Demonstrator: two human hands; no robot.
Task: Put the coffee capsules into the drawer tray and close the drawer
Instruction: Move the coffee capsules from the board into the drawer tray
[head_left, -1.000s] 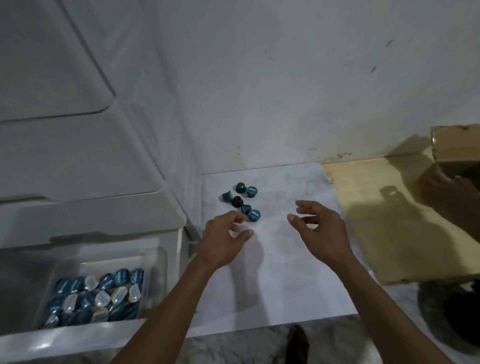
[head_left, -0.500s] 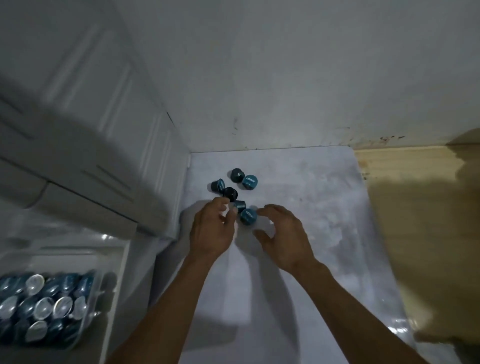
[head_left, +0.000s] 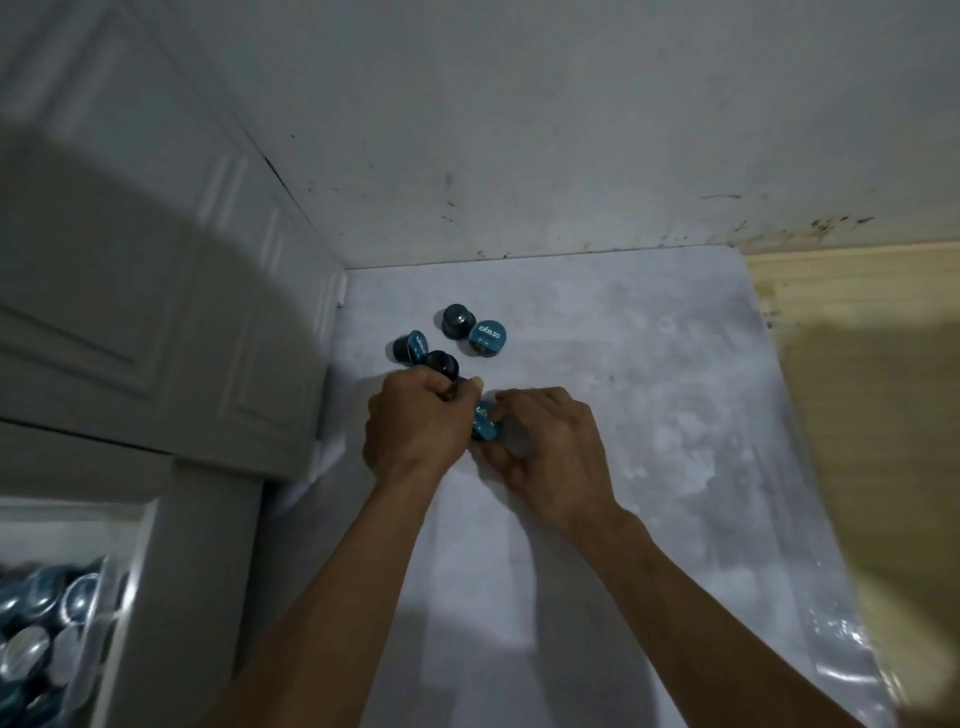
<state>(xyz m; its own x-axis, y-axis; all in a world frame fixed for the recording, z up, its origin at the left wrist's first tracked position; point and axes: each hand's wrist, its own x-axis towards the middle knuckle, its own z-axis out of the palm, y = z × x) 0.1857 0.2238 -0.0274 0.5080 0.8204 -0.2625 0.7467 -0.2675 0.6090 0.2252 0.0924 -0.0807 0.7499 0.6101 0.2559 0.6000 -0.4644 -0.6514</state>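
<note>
Several teal coffee capsules lie on the white counter (head_left: 623, 415) near the back left corner. One capsule (head_left: 488, 336) shows its printed lid, another (head_left: 457, 319) sits beside it, a third (head_left: 408, 347) lies on its side. My left hand (head_left: 415, 426) is closed around a dark capsule (head_left: 441, 364). My right hand (head_left: 545, 447) pinches a teal capsule (head_left: 485, 423) just right of the left hand. At the bottom left the open drawer (head_left: 130, 597) holds a clear tray (head_left: 101, 618) full of capsules.
A white panelled cabinet (head_left: 156, 322) rises on the left above the drawer. The stained white wall (head_left: 571, 156) closes the back. A wooden board (head_left: 857, 364) lies on the counter's right side.
Both hands moved forward onto the capsule pile and closed on capsules. The view tilted down and left; the drawer slid toward the bottom left corner.
</note>
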